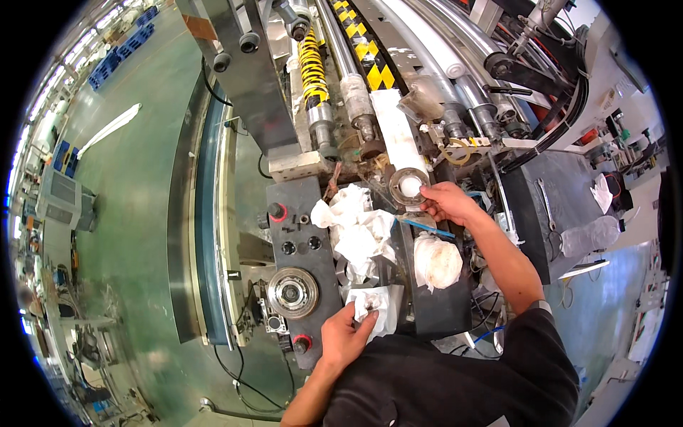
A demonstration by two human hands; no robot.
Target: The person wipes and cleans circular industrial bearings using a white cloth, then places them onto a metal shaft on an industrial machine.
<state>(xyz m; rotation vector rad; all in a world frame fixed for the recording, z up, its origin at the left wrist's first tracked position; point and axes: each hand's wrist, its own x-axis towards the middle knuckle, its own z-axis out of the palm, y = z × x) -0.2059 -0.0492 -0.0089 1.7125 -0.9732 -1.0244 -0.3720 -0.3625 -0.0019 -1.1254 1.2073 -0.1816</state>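
My right hand (449, 202) is closed at the near right edge of a round, dirty metal ring (395, 191), thumb and fingers on its rim. Something white shows inside the ring, which lies at the near end of a long white strip (398, 135). Close to my body, my left hand (344, 334) pinches a white wiping cloth (388, 313) with dark stains in its middle. Crumpled white cloths (356, 226) lie heaped between the hands. A blue stick-like tool (430, 228) rests just below my right hand, beside a stained white roll (437, 263).
A dark machine panel (299, 249) with red-ringed knobs and a round metal disc (292, 292) stands left of the cloths. Rollers (423, 43) and a yellow-black striped shaft (311, 67) run away ahead. On the right, a dark bench (535, 206) holds a wrench (546, 203) and a clear bottle (592, 236).
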